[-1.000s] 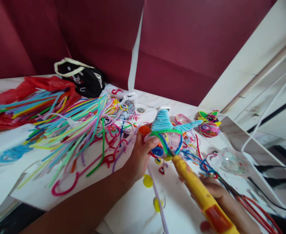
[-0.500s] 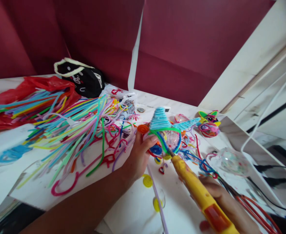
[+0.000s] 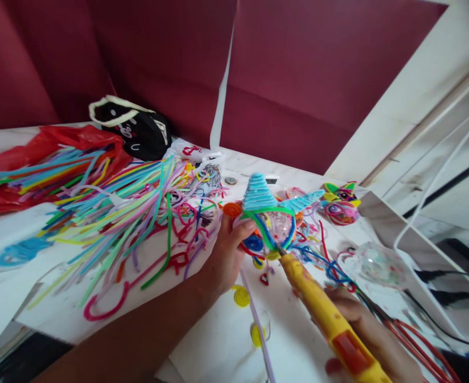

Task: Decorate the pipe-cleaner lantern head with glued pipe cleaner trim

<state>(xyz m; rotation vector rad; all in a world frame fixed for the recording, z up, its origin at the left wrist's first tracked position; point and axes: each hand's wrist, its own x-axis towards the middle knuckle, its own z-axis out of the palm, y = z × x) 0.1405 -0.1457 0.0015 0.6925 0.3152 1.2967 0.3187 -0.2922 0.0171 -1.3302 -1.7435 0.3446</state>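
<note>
My left hand [image 3: 231,252] is closed round the left side of a pipe-cleaner craft [image 3: 276,221], its thumb pressed on the rim. The craft has light-blue pointed pieces on top, green and blue edging, an orange coil at the left and a clear ball-like middle. In my right hand [image 3: 365,324] is a yellow glue gun [image 3: 318,306] with an orange-red trigger. Its dark metal tip touches or almost touches the craft's lower edge. The glue gun hides part of my right fingers. Yellow coils [image 3: 241,297] lie on the white table below.
Loose pipe cleaners [image 3: 134,213] spread over the left, beside a red plastic bag [image 3: 82,137] of more. A black bag [image 3: 146,130] stands behind. To the right are a clear plastic ball [image 3: 381,263], orange-handled pliers or scissors [image 3: 410,340] and a finished-looking colourful figure [image 3: 340,202].
The craft and the glue gun tip have shifted very slightly left together. Both hands keep their hold.
</note>
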